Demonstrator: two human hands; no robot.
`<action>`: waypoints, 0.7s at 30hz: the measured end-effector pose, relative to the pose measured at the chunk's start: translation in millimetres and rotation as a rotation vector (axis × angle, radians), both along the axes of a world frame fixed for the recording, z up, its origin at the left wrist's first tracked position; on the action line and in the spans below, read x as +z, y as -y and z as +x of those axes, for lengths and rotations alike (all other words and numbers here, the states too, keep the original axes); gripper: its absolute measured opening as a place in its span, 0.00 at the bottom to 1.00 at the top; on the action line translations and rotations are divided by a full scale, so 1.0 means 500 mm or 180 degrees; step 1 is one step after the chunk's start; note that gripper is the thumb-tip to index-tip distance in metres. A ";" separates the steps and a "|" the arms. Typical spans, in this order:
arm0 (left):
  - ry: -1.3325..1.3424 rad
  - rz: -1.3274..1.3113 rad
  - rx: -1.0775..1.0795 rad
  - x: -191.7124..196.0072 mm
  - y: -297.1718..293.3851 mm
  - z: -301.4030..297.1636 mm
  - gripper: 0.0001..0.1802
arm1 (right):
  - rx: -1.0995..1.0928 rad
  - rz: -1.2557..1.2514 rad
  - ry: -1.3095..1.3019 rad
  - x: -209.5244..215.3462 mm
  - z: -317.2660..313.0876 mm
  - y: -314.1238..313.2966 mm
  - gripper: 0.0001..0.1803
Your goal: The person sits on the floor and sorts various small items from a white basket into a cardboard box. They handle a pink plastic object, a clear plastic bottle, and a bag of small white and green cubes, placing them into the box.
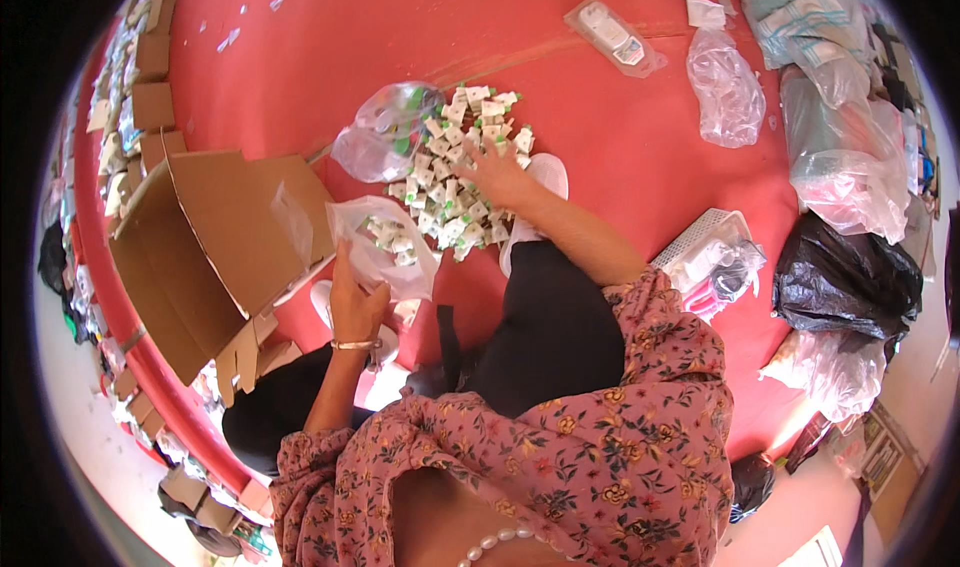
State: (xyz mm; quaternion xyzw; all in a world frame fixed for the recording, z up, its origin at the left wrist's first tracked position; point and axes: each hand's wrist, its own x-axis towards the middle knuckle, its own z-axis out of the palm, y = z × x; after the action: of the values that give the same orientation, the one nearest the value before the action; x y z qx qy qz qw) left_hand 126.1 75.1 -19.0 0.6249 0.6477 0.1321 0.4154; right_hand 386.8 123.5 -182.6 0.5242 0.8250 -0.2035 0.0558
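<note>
My left hand (357, 302) grips the near edge of a clear plastic bag (405, 289), whose mouth gapes toward the pile. Several small white pieces with green parts (392, 239) lie inside the bag. Beside it on the red floor spreads a heap of the same small white-and-green pieces (440, 182), too small to name. Over the right part of this heap rests my right hand (497, 175), fingers spread and touching the pieces. Whether a piece sits under its fingertips is hidden.
An open cardboard box (235, 227) stands at the left. Another clear bag with green pieces (385, 137) lies behind the heap. A white basket (705, 242) is at the right, near a black plastic bag (845, 272). Farther off lie a blister pack (612, 37) and a crumpled clear bag (725, 87).
</note>
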 end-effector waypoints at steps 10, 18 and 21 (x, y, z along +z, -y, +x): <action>-0.0104 0.0215 -0.0215 -0.017 0.011 -0.021 0.41 | 0.0176 0.0195 -0.0595 -0.067 -0.015 -0.001 0.11; -0.0407 0.0537 -0.0555 -0.013 -0.004 -0.004 0.41 | -0.0187 0.0227 0.0112 -0.077 -0.044 0.007 0.18; -0.0580 0.0643 -0.0725 -0.022 -0.003 -0.005 0.41 | -0.0122 0.0262 0.0080 -0.100 -0.043 0.000 0.16</action>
State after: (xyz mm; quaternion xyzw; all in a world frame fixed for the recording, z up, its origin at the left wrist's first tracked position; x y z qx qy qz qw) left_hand 123.5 76.6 -30.2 0.7422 0.5910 0.0915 0.3023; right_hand 365.3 123.5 -232.4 0.5442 0.8218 -0.1639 0.0406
